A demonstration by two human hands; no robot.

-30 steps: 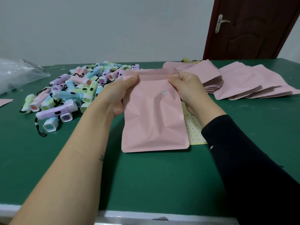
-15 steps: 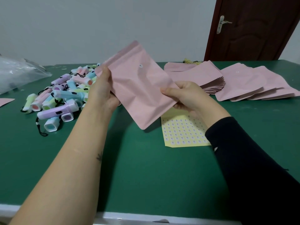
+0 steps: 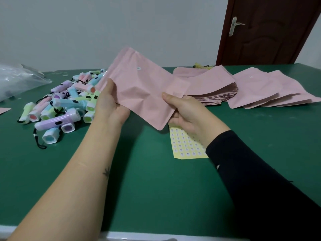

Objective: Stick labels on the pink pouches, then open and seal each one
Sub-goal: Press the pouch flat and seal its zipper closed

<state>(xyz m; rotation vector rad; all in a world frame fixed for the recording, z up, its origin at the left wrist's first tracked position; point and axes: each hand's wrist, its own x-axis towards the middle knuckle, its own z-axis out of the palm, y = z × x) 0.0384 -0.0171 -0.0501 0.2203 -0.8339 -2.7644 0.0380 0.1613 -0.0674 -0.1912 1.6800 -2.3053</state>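
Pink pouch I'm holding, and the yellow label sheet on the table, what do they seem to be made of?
Pink pouch: looks like matte paper or a matte-coated film; it holds soft creases and shows no glare. Yellow label sheet: likely paper backing, dull and flat, carrying rows of small round labels.

Thumbs on top, left hand (image 3: 111, 106), right hand (image 3: 186, 114) gripping pouch (image 3: 142, 89)

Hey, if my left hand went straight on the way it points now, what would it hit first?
Probably the right edge of the flashlight pile, just beyond the left hand gripping the pink pouch; depth is unclear.
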